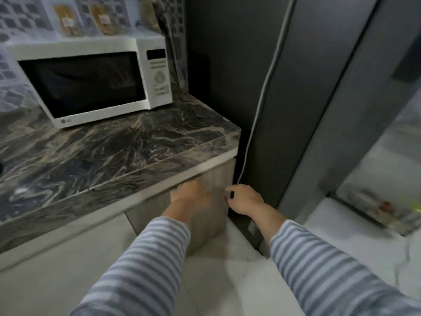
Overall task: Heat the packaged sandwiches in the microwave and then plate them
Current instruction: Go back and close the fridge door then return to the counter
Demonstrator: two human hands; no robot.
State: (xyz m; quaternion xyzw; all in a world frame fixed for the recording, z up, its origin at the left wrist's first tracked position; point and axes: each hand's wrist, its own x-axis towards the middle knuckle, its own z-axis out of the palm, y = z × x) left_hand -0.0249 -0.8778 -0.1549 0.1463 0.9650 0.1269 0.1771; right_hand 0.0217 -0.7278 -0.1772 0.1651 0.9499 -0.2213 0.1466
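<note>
A white microwave (95, 80) stands on the dark marbled counter (127, 147) with its door closed. Two clear packets with brown contents and white labels (67, 21) lean against the tiled wall on top of it. Both my hands hang low in front of the counter's right end, in striped sleeves. My left hand (191, 199) is blurred, its fingers loosely curled, with nothing seen in it. My right hand (245, 199) is loosely curled too, just below where a white cable (262, 94) runs down the fridge's side. No plate is in view.
A tall dark grey fridge (296, 87) stands right of the counter. Further right, an open door shelf (376, 208) with blurred items shows. A wood-grain cabinet panel (205, 215) lies under the counter. Pale marble floor (227, 281) spreads below.
</note>
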